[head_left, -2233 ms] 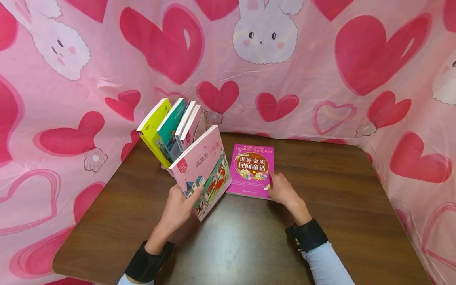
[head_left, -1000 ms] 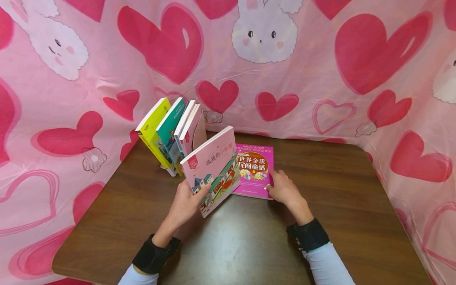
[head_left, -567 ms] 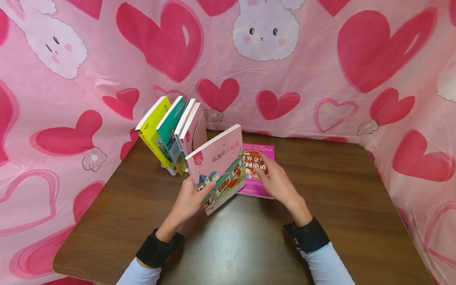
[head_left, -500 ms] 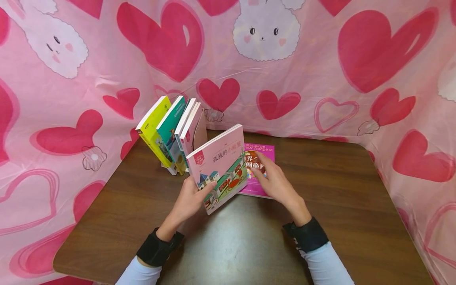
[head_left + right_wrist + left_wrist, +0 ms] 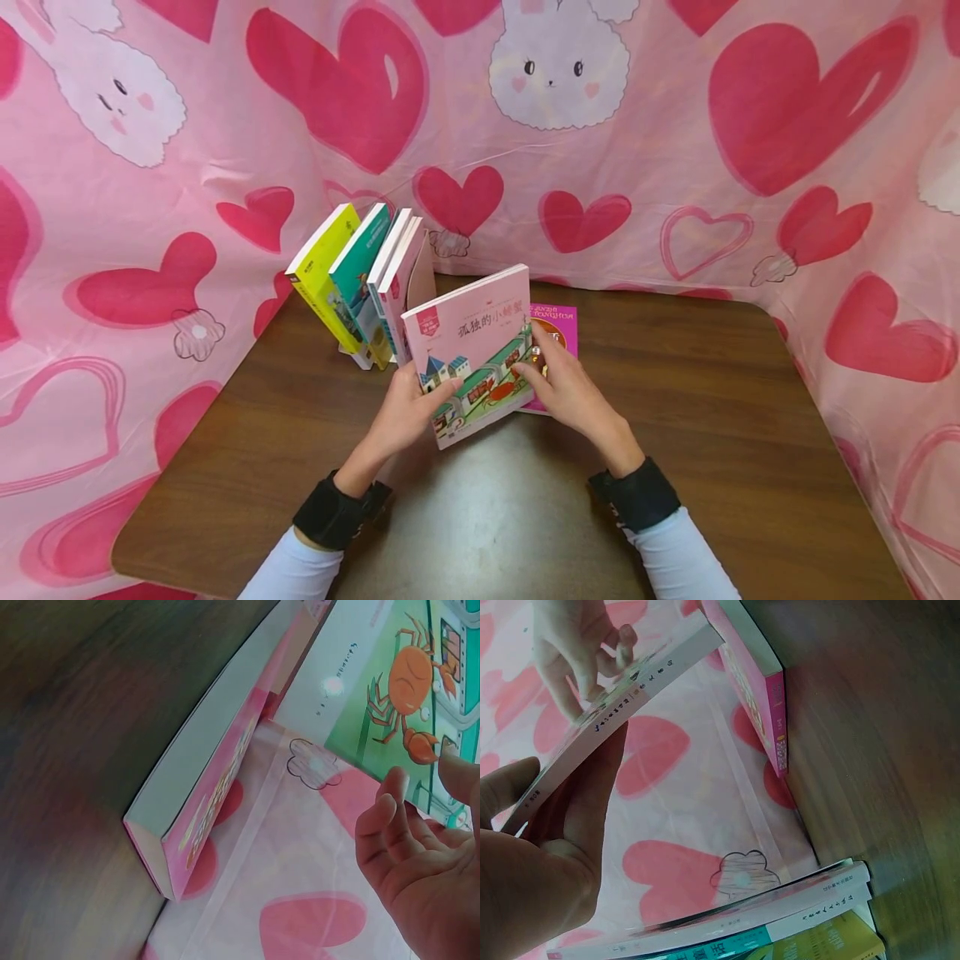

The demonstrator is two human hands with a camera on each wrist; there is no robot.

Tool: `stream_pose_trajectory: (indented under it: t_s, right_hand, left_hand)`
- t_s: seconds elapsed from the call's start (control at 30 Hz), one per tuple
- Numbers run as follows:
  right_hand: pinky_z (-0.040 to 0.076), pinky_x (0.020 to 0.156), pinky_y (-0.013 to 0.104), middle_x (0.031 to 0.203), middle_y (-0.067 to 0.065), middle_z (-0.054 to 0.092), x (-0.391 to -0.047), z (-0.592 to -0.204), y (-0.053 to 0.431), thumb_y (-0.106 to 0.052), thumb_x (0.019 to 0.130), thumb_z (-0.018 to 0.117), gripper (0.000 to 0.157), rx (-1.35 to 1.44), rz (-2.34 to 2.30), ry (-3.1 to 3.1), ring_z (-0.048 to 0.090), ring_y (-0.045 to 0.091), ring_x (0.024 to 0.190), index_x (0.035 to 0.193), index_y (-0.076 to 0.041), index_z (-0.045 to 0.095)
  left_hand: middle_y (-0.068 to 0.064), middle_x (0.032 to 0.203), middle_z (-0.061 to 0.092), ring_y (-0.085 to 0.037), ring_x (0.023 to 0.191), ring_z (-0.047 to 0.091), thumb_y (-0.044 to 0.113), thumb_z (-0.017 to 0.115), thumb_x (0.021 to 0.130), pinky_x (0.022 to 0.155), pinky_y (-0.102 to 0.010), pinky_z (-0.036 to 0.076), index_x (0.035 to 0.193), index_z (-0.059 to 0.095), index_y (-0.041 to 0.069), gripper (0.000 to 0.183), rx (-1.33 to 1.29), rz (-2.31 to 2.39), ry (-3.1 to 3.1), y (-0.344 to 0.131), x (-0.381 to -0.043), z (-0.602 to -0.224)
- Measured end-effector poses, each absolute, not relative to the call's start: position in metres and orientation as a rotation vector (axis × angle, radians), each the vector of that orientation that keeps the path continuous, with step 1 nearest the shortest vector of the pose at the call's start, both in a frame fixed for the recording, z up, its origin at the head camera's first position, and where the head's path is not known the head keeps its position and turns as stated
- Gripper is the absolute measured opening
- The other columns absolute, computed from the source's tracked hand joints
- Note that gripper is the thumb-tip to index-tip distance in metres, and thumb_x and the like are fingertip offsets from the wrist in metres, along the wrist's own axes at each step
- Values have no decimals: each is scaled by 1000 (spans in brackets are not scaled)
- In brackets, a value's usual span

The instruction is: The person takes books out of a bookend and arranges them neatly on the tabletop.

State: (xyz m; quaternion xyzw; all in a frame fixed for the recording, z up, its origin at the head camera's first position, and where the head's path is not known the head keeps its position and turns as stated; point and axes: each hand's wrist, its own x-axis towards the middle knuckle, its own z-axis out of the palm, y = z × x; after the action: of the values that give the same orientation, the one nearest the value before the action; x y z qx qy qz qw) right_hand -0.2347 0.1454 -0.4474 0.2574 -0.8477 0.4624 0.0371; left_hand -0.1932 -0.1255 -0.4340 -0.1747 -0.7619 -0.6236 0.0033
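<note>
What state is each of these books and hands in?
Pink crab book: closed, tilted, held up.
Magenta book: closed, lying flat, partly hidden.
Yellow-green book: closed, standing.
Teal book: closed, standing, partly hidden.
Left hand: gripping the pink crab book.
Right hand: at that book's right edge; grip unclear.

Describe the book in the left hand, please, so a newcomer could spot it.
On the brown table, a row of books stands left of centre. In front of its right end, the left hand holds a pink book. Unlike the magenta book behind it, it shows an orange-red crab.
</note>
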Motion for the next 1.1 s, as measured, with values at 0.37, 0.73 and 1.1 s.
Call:
stream_pose_trajectory:
  t_s: [0.37,0.73,1.1]
  right_hand:
    - [62,86,43,126,7,59,-234,-454,146,-14,98,77,81,755,1320,-2579,60,23,101,165,-16,31]
    - [61,90,44,129,6,60,-233,-454,144,-16,98,76,81,782,1326,-2566,61,21,110,165,-21,30]
    - [62,84,41,123,3,63,-234,-454,145,-14,96,79,75,730,1322,-2565,65,20,102,159,-22,39]
  left_hand:
    - [-10,149,59,-33,129,63,6,69,102,101,-57,53,157,42,17,62,-586,-1998,-2342,-122,-202,-437]
    - [-17,150,57,-38,127,63,1,53,102,102,-60,52,158,37,12,59,-494,-2031,-2387,-124,-206,-430]
    - [-18,157,49,-41,135,56,5,49,108,107,-64,46,162,27,11,59,-570,-2089,-2424,-127,-210,-431]
